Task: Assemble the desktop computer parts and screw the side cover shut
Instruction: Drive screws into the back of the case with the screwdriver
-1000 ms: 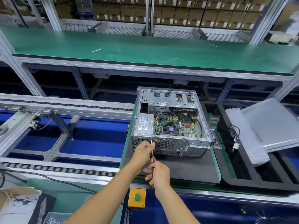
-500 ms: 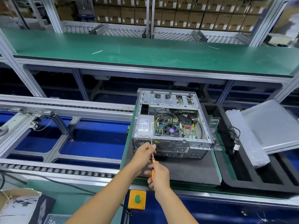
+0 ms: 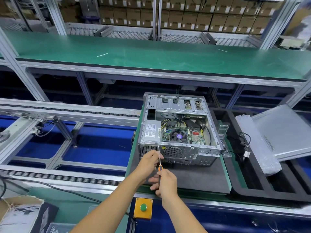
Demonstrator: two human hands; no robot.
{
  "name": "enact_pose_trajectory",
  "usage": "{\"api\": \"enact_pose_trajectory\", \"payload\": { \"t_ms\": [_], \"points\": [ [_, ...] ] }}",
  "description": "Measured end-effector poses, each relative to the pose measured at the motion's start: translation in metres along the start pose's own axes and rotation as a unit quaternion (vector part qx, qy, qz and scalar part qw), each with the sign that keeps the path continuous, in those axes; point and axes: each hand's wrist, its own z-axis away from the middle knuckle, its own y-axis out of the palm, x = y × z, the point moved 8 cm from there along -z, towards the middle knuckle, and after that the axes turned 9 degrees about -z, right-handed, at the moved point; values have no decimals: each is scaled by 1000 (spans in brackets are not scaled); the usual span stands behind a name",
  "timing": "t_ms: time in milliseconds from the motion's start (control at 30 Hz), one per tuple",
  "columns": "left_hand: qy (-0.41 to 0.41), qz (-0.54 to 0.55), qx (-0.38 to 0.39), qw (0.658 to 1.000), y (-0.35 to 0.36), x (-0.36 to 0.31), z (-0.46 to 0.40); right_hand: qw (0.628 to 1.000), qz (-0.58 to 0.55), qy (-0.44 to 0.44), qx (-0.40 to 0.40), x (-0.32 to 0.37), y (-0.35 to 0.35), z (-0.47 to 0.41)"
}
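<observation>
case (image 3: 180,105): bare matt metal | mat (image 3: 198,175): dark matt foam | bench top (image 3: 151,59): smooth green

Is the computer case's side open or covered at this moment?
Open: the computer case shows its motherboard and cables from above; a grey side panel leans off to the right.

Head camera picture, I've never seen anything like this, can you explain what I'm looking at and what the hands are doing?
The picture comes from a camera worn on a person's head, looking forward and down at their own two bare hands on a factory line. An open computer case lies on its side on a dark mat, its circuit board and fan showing. The right hand grips the orange handle of a screwdriver, while the left hand pinches its metal shaft, steadying the tip against the case's back panel. To the right, the loose side cover leans in a black tray. Below sits a yellow box with a green button.
</observation>
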Motion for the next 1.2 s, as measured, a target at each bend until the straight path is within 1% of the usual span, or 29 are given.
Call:
{"api": "enact_pose_trajectory", "payload": {
  "t_ms": [67, 167, 267, 400, 500, 633, 700, 733, 833, 867, 900, 967, 1033, 1100, 1200],
  "points": [
    [1, 3, -15, 1000, -2, 4, -2, 999, 25, -22, 4, 3, 3, 2],
    [2, 14, -25, 1000, -4, 7, -3, 999, 25, -46, -14, 5, 3, 2],
    [-4, 21, -33, 999, -4, 7, -3, 998, 12, -41, -40, 3, -1, 0],
    [-13, 14, -48, 999, -3, 5, -4, 998, 6, -34, -45, 0, -5, -3],
    [-18, 12, -51, 998, -2, 4, -3, 997, 24, -52, -51, 3, -5, -2],
    [-4, -24, -36, 999, -7, -4, -1, 996, 31, -56, -58, 7, -4, 2],
    [25, -82, -43, 995, -10, -13, 2, 996, 27, -62, -62, 9, -7, 4],
    [46, -124, -62, 989, -13, -19, 5, 996, 19, -67, -62, 11, -8, 5],
    [122, -221, -163, 954, -32, -52, 15, 995, -3, -71, -63, 14, -11, 6],
    [159, -250, -192, 936, -40, -70, 15, 995, -7, -69, -65, 14, -12, 6],
    [195, -286, -205, 915, -46, -90, 9, 995, -11, -69, -66, 14, -12, 5],
    [228, -385, -198, 872, -53, -126, -17, 995, -21, -73, -70, 13, -12, 5],
    [211, -481, -173, 833, -53, -149, -58, 993, -20, -87, -71, 13, -12, 6],
    [179, -559, -139, 797, -48, -155, -94, 991, -10, -108, -74, 14, -12, 7],
    [175, -681, -118, 701, -37, -144, -127, 988, 12, -132, -75, 13, -10, 7]
  ]
}}
